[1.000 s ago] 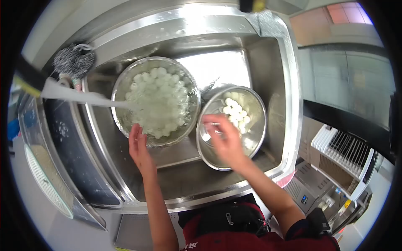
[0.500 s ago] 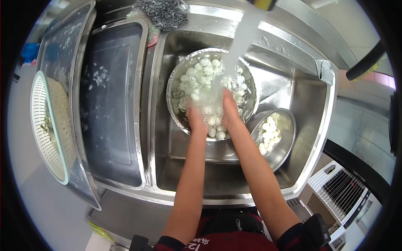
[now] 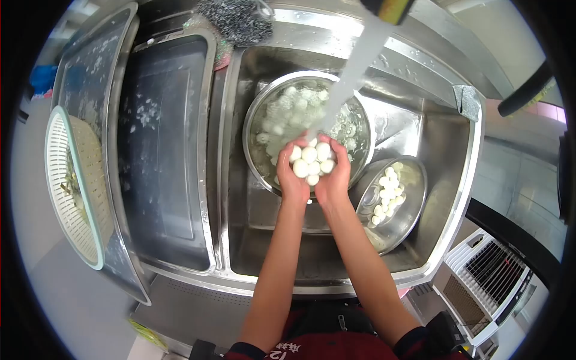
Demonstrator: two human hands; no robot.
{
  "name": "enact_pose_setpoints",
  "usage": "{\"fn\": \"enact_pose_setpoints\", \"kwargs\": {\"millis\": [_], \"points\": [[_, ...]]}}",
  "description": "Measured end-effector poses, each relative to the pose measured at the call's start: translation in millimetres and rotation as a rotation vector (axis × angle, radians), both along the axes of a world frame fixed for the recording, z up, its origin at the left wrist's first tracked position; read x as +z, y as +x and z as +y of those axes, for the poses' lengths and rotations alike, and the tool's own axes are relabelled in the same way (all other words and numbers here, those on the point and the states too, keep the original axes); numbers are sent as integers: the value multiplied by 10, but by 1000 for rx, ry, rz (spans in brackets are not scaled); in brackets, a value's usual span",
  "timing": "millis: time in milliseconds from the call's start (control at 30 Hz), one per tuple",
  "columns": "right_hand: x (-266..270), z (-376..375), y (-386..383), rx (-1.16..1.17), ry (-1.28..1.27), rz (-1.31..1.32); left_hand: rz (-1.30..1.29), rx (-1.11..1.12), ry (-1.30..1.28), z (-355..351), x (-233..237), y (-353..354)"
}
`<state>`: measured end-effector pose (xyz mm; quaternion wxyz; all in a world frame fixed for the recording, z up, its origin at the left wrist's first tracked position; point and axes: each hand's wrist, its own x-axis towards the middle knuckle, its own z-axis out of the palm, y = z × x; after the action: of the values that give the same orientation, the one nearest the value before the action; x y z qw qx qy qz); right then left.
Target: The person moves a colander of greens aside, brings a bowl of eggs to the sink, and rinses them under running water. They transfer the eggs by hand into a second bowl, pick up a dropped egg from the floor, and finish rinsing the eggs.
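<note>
My left hand (image 3: 294, 176) and my right hand (image 3: 335, 174) are cupped side by side, holding several small white balls (image 3: 309, 155) that look like peeled eggs. They are over the near part of a large round metal bowl (image 3: 249, 135) full of water and more white balls (image 3: 288, 114). A stream of water (image 3: 351, 72) falls from the tap (image 3: 393, 9) into the bowl just beyond my fingers. To the right, a smaller tilted metal bowl (image 3: 414, 216) holds several white balls (image 3: 389, 195).
The bowls stand in a metal sink (image 3: 258, 255). Left of it are a dark metal tray (image 3: 162, 156) and a pale green-rimmed basket (image 3: 99, 240). A steel wool scrubber (image 3: 237, 21) lies at the back edge. A white slatted appliance (image 3: 492, 270) stands lower right.
My hands have come up out of the water and closed together into a cup, now with several white balls in them. The small bowl's balls look nearly the same.
</note>
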<state>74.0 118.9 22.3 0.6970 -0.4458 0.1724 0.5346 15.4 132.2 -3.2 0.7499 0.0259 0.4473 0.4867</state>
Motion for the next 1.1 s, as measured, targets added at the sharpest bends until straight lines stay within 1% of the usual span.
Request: {"fn": "enact_pose_setpoints", "kwargs": {"millis": [33,67,100,133,167,233,300,333,367,433,467,500,533,567,633,667,700,733,767,800,833,867,900,933,967,1000,1033,1067,1100], "points": [[65,-55,22,-38,32,-5,-9,-12,0,-64,59,36],[92,-137,70,-66,58,-5,-45,-11,61,-109,203,97],[228,-220,124,-89,56,-35,-86,-12,121,-168,338,154],[335,-332,198,-111,58,-56,-174,-55,175,-253,439,192],[431,-453,288,-132,61,-76,-244,-79,189,-357,474,260],[599,-700,510,-124,14,-154,-293,-166,175,-532,612,463],[571,-1006,748,-137,37,-88,-250,-288,19,-685,700,661],[522,-1149,839,-167,-10,-47,-291,-364,-73,-746,702,711],[481,-1290,916,-195,-56,-6,-282,-393,-176,-860,640,773],[333,-1578,1022,-191,-56,17,-238,-488,-289,-1107,443,828],[320,-1650,1036,-182,-58,54,-238,-497,-292,-1162,448,824],[320,-1716,1048,-193,-64,57,-167,-536,-289,-1215,448,808],[334,-1770,1046,-181,-200,23,-95,-575,-286,-1264,448,785],[345,-1801,1037,-163,-334,-10,-91,-580,-292,-1275,469,739],[347,-1776,1033,-178,-356,-22,-155,-607,-218,-1134,575,598],[385,-1705,1007,-129,-354,-220,-181,-556,-178,-982,647,479],[434,-1623,973,-81,-352,-417,-110,-503,-81,-823,640,339],[495,-1476,941,19,-313,-608,-81,-399,-18,-633,656,207],[554,-1291,891,101,-261,-746,35,-292,49,-478,520,38],[583,-1109,851,241,-167,-829,151,-187,119,-335,368,-107],[566,-875,750,320,-64,-899,338,-177,150,-193,293,-169],[580,-620,624,446,-93,-882,524,-166,184,-67,225,-207],[435,-411,507,507,-82,-832,521,-178,191,1,72,-246],[178,-229,408,567,-137,-1055,605,-237,134,28,-150,-272],[-117,-92,299,570,-234,-1224,689,-298,73,52,-317,-285],[-297,-18,249,603,-356,-1202,682,-310,72,93,-406,-291],[-440,15,203,598,-368,-1204,744,-356,43,138,-486,-293],[-565,34,160,642,-559,-1201,808,-400,13,162,-566,-283],[-549,51,150,686,-748,-1189,805,-406,10,153,-690,-278]]}}
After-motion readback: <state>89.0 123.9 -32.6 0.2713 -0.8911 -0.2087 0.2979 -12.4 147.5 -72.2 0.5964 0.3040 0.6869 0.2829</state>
